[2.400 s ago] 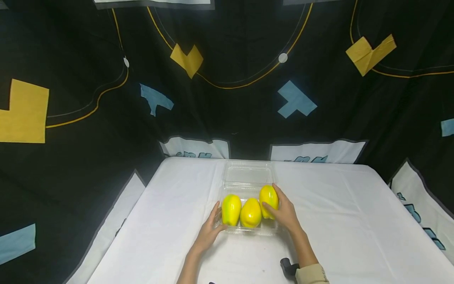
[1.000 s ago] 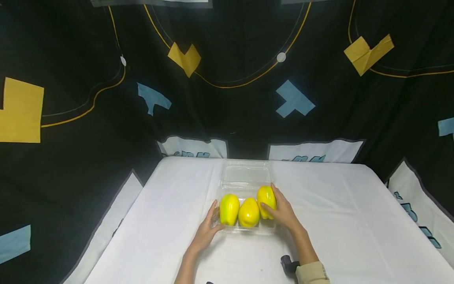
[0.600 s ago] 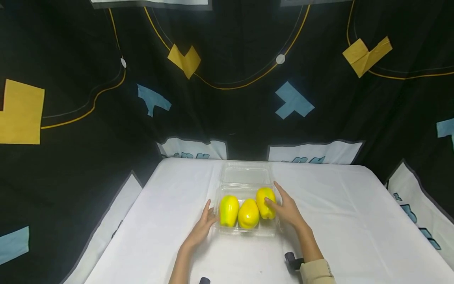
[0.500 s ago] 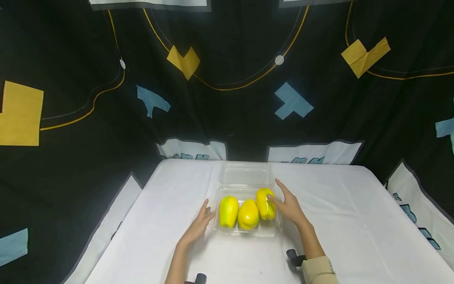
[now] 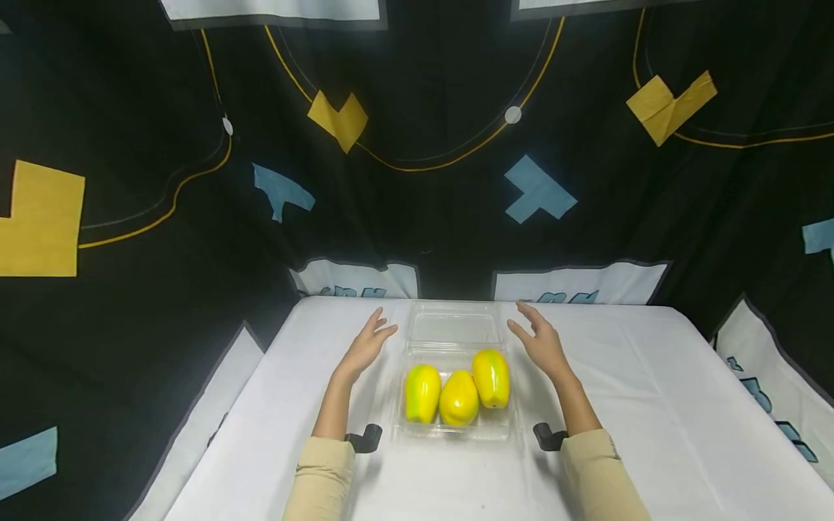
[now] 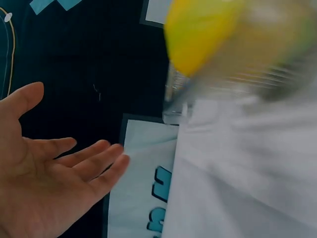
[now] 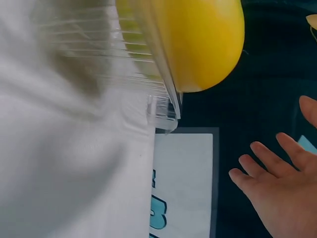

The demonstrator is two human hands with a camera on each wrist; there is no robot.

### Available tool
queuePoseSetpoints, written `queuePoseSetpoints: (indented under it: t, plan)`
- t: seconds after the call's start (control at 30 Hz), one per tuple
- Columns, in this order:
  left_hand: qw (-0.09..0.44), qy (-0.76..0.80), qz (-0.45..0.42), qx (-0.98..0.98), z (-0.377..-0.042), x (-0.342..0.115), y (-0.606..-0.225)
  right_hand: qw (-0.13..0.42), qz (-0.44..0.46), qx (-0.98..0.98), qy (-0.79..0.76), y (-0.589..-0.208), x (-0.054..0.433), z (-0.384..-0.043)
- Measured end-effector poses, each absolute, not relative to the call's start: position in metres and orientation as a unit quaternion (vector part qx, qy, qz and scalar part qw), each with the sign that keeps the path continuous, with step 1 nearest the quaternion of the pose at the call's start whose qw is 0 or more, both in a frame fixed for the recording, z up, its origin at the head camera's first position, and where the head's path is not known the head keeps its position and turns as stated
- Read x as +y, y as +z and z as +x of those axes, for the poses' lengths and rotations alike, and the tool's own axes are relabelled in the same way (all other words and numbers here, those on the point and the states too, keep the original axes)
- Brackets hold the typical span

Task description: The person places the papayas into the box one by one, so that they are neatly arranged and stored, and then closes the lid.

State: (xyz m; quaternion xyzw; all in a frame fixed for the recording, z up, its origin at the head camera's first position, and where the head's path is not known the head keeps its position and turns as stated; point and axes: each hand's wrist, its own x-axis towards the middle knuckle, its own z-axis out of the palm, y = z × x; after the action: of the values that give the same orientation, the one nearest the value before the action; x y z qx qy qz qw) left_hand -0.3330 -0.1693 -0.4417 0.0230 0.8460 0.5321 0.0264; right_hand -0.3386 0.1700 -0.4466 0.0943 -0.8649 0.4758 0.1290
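Three glossy yellow mango-like fruits, the left one (image 5: 422, 393), the middle one (image 5: 459, 398) and the right one (image 5: 491, 378), lie side by side in a clear plastic clamshell box (image 5: 449, 429). Its lid (image 5: 454, 323) is folded back, away from the person. My left hand (image 5: 362, 349) is raised at the left of the lid, fingers extended and holding nothing. Level with it on the other side, my right hand (image 5: 544, 347) has its fingers spread and also holds nothing. Both wrist views show a palm apart from the box and fruit.
The box stands on a table with a white cloth (image 5: 619, 405). Dark wrist-camera mounts jut inward from the left wrist (image 5: 366, 438) and right wrist (image 5: 549, 437). Behind the table hangs a black curtain (image 5: 417, 224) with yellow and blue patches.
My right hand has let go of the right fruit and my left hand has left the box's side. Both have moved forward and outward, up beside the lid; the fruits stay in the box.
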Motion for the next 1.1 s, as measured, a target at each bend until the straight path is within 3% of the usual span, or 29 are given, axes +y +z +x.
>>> queuePoseSetpoints:
  t: [0.4,0.77,1.1]
  plan:
    - [-0.012,0.544,0.038,0.838,-0.393,-0.161,-0.439,0.099,0.042,-0.817,0.566,-0.456,0.179,-0.38]
    - [0.062,0.46,0.01,0.886,-0.408,-0.16,-0.472,-0.036,-0.001,-0.849,0.527,-0.479,0.176,-0.395]
    - [0.101,0.491,0.009,0.865,-0.406,-0.153,-0.484,-0.066,-0.009,-0.868,0.492,-0.504,0.166,-0.393]
